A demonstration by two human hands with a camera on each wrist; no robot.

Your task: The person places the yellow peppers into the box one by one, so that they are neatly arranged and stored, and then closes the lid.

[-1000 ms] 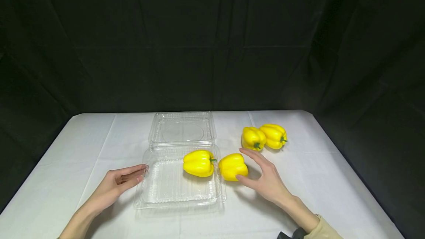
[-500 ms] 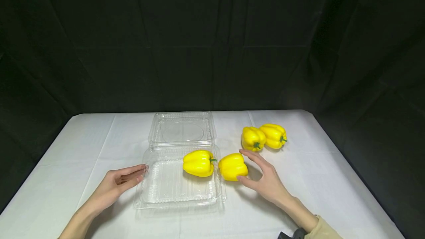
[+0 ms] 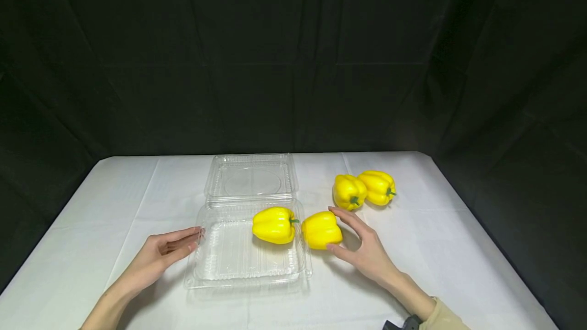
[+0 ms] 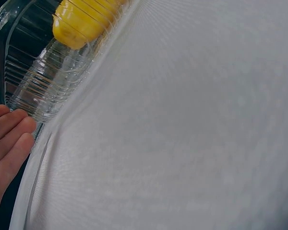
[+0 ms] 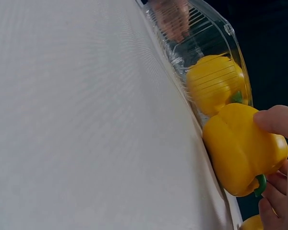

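Four yellow peppers: one in the clear container [image 3: 204, 264], one [image 3: 321, 229] against its right wall, loosely clasped by the right hand [image 3: 367, 253]. Left hand [image 3: 158, 256], fingers straight, steadies the left rim. Risk: light container sliding.

Four yellow bell peppers are on the white table: one [image 3: 274, 225] lies inside the clear container's tray, one [image 3: 321, 229] sits on the cloth just beside the tray's right edge, and two, a nearer one [image 3: 349, 191] and a farther one [image 3: 378, 187], lie touching each other toward the table's far right corner. One clear plastic clamshell container [image 3: 229, 264] lies open near the table's front edge. Two hands are in view, a left hand [image 3: 158, 256] and a right hand [image 3: 367, 248].
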